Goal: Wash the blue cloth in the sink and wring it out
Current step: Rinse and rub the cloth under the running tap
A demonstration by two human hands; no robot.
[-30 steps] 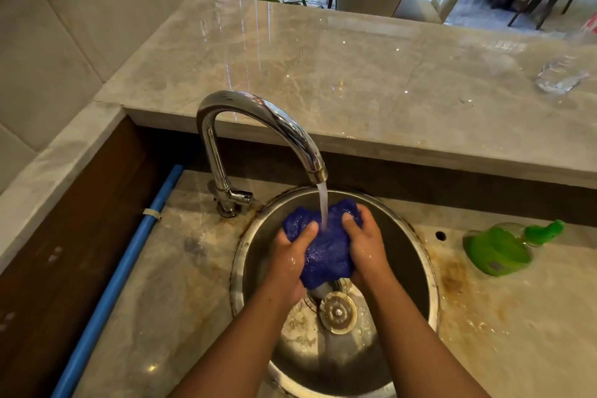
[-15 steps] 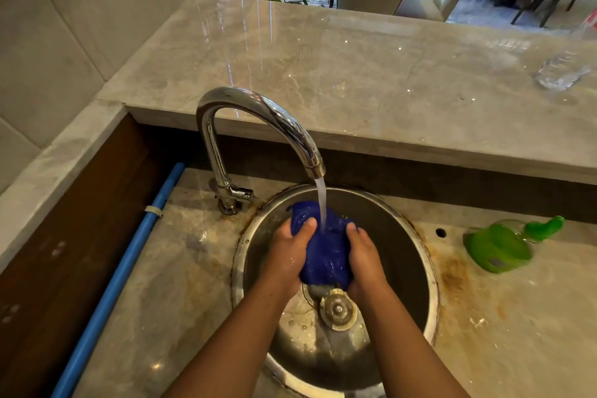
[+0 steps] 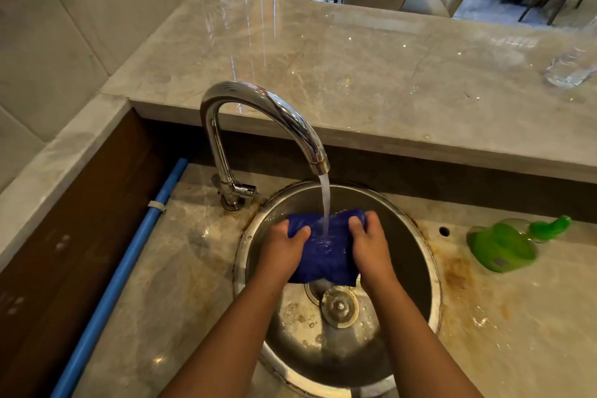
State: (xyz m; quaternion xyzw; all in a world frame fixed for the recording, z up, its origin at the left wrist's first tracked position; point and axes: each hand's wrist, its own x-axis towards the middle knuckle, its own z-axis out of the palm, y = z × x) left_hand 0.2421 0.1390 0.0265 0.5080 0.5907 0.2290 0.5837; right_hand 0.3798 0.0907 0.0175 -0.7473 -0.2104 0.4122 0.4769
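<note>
We count one blue cloth (image 3: pixel 326 247), two hands, one round steel sink (image 3: pixel 416 271), one chrome tap (image 3: pixel 258 107), one stream of water (image 3: pixel 325 200), one drain cover (image 3: pixel 339 305), one green bottle (image 3: pixel 502 247), one blue pipe (image 3: pixel 129 255) and one clear glass (image 3: pixel 570 66). The cloth is held above the drain inside the sink, stretched flat between our hands with the water striking its middle. It looks deep blue, soaked and shiny, with a nubbly weave and a bunched lower edge. Our left hand (image 3: pixel 282 252) clamps the cloth's left side and our right hand (image 3: pixel 371 249) clamps its right side. The hands are apart, each with a thumb pressed on the near face. The other fingers sit behind the fabric, so we cannot see them. The bottle lies on its side toward the bench's right edge, just beside the sink rim, and its small label is unreadable. The pipe runs along the bench's left edge. The glass stands at the right end of the raised marble ledge (image 3: pixel 355 74), blurred and cut off by the frame. The sink's near rim is also cut off.
</note>
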